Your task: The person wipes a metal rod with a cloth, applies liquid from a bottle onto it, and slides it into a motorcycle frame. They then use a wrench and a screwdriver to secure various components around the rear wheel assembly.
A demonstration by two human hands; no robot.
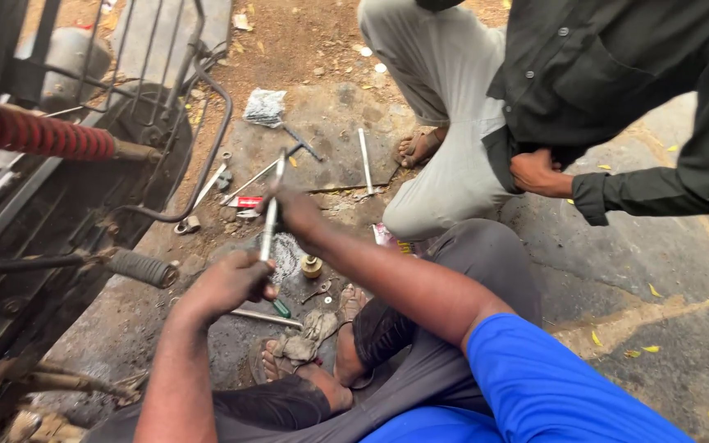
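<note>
I sit on the ground holding a slim metal rod [271, 215] upright with both hands. My left hand [230, 284] is closed around its lower end. Higher up the shaft, my right hand [293, 210] grips it, the arm reaching out from a blue sleeve. The rod's tip points toward the tools on a flat stone slab [330, 123]. Under my hands lie a green-handled screwdriver [281, 308], a small brass part [312, 266] and another steel rod [266, 317]. My sandalled feet [305, 344] rest just below.
A motorcycle's rear with a red coil spring [49, 135], a black footrest [139, 268] and a bent frame tube [207, 148] fills the left. Another person in grey trousers [445, 123] and a dark shirt squats at the upper right. Loose rods [365, 160] and a wrench [211, 182] lie on the slab.
</note>
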